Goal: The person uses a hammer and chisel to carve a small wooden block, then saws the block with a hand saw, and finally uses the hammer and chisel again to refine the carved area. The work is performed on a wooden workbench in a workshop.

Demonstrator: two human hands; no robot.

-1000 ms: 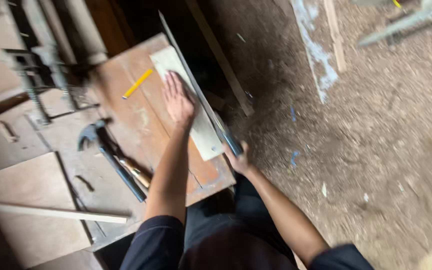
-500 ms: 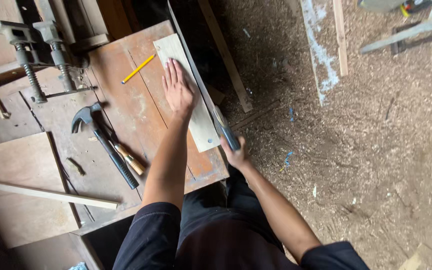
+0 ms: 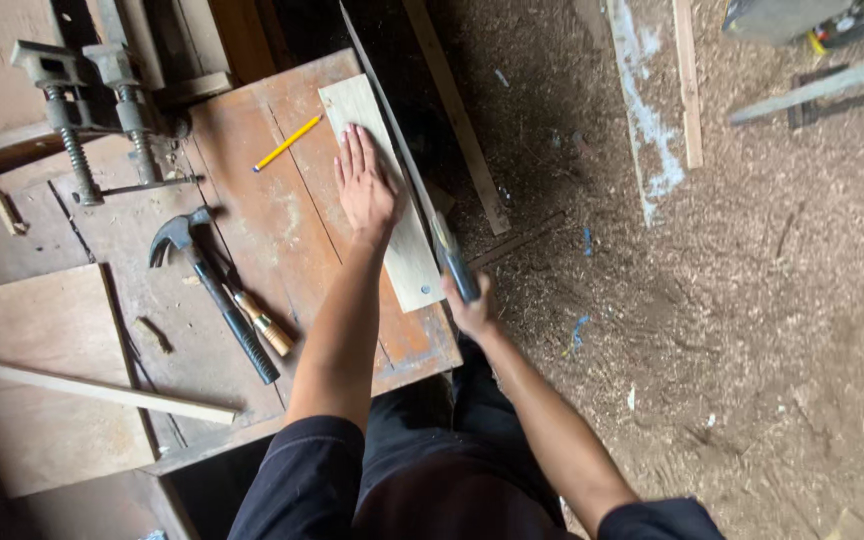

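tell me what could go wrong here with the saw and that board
The left hand lies flat on the pale board right beside the saw blade; a jump could nick the fingers. Only that hand holds the board, so it may shift. The right hand has its grip at the bench edge.

Claw hammer point(image 3: 214, 294), yellow pencil point(image 3: 287, 143), two clamps point(image 3: 92, 110), perhaps a chisel point(image 3: 262, 325), on worn workbench point(image 3: 252, 215).

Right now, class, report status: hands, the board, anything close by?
Left hand flat on pale board. Right hand gripping saw handle, blade along board's edge. Pencil and hammer lie apart on bench.
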